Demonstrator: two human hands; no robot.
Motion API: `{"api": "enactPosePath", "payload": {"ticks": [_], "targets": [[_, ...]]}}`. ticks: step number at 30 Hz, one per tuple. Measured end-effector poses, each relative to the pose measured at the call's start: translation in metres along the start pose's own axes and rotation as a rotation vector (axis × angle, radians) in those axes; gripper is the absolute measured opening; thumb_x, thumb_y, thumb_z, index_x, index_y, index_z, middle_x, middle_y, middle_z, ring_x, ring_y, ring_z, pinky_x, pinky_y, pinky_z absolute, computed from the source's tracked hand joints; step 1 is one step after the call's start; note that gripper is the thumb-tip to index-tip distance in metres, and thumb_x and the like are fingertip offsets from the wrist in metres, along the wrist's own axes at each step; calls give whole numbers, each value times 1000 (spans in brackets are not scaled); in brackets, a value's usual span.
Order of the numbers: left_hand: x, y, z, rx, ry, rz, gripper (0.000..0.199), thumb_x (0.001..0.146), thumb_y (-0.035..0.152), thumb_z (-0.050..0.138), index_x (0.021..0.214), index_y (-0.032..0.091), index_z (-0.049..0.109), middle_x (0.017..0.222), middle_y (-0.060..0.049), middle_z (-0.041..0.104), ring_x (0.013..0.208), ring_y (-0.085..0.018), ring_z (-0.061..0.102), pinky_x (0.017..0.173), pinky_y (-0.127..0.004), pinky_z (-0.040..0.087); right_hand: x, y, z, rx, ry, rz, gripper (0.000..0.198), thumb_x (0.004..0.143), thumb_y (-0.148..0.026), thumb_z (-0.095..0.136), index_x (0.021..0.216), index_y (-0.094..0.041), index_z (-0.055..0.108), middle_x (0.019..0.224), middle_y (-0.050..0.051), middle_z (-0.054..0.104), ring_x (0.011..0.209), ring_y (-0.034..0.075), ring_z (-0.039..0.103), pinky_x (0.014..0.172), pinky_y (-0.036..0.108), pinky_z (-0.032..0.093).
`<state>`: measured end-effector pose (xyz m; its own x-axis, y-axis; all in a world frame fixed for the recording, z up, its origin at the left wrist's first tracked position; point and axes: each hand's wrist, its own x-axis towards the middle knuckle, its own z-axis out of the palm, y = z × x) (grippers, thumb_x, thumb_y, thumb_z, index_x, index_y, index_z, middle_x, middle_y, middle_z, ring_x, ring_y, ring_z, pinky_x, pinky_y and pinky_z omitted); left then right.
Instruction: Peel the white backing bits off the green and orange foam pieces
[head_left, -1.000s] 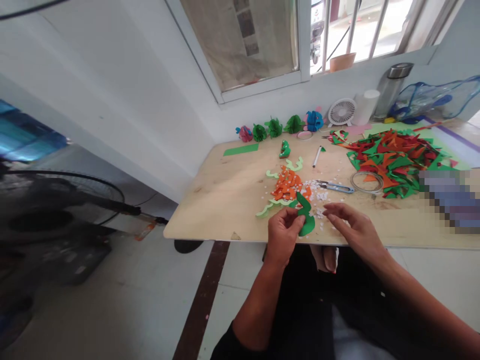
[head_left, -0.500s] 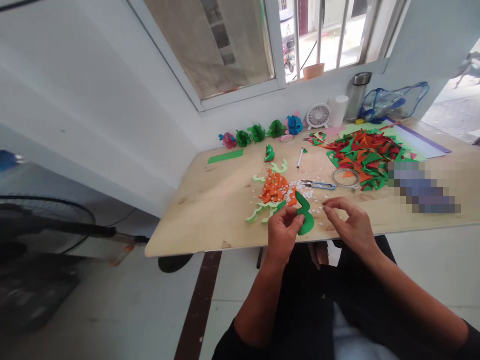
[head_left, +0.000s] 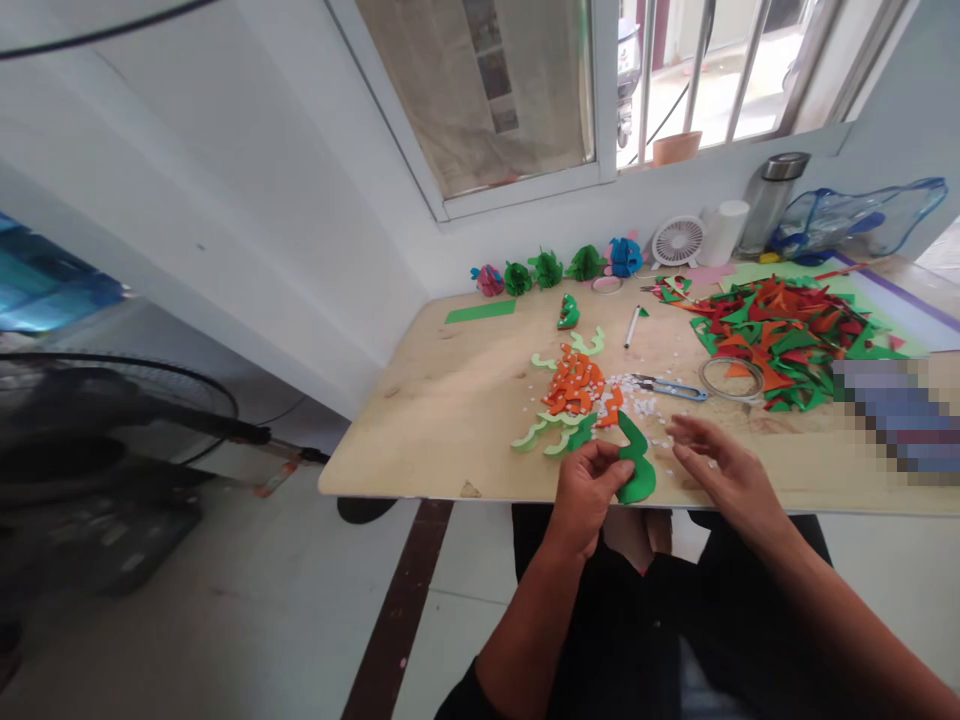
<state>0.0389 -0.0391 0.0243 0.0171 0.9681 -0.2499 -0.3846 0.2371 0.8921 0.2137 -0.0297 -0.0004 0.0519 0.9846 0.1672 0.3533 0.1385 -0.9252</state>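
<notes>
I see a pale wooden table [head_left: 450, 400] pushed against a white wall [head_left: 247, 200]. Above it, a white-framed window [head_left: 525, 90] with metal bars [head_left: 697, 60] lets bright daylight in. To my left stands a dark floor fan [head_left: 97, 420]. The floor [head_left: 247, 620] is light tile with a dark brown strip [head_left: 397, 620].

Bare forearms w/ no watch or rings, black short sleeves (just the hems showing), dark trousers.
</notes>
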Motion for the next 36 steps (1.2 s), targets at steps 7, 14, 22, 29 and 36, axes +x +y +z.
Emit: {"api": "enactPosePath", "payload": {"ticks": [7, 14, 22, 29, 36], "targets": [[6, -18, 12, 203, -140, 114, 13, 68, 26, 69, 68, 15, 63, 64, -1, 62, 60, -12, 54, 62, -25, 43, -19, -14, 0, 193, -218, 176, 29, 80, -47, 62, 86, -20, 69, 69, 3, 68, 66, 21, 64, 61, 31, 52], [5, -21, 11, 552, 41, 414, 9, 75, 19, 61, 77, 22, 70, 73, -6, 67, 69, -20, 57, 71, -31, 44, -8, -17, 20, -137, -32, 30, 20, 79, -39, 58, 68, -22, 60, 56, -1, 57, 55, 17, 54, 53, 28, 45], [-1, -17, 3, 29, -52, 33, 19, 64, 30, 76, 66, 16, 64, 63, -1, 63, 58, -13, 54, 61, -26, 45, -13, -30, 12, 313, -297, 233, 28, 77, -48, 63, 88, -22, 66, 70, 4, 68, 68, 23, 66, 61, 32, 53], [0, -21, 15, -27, -136, -40, 26, 58, 33, 80, 65, 13, 66, 60, -1, 62, 56, -10, 52, 58, -23, 41, -21, -17, 0, 408, -146, 287, 31, 78, -48, 65, 92, -21, 71, 81, 6, 73, 77, 25, 67, 67, 32, 54], [6, -10, 10, 1, -170, -32, 19, 60, 26, 78, 67, 12, 66, 63, 0, 64, 58, -9, 53, 60, -22, 41, -9, -25, 3, 401, -186, 285, 24, 77, -45, 67, 79, -21, 71, 67, 3, 69, 66, 21, 63, 59, 29, 51]]}}
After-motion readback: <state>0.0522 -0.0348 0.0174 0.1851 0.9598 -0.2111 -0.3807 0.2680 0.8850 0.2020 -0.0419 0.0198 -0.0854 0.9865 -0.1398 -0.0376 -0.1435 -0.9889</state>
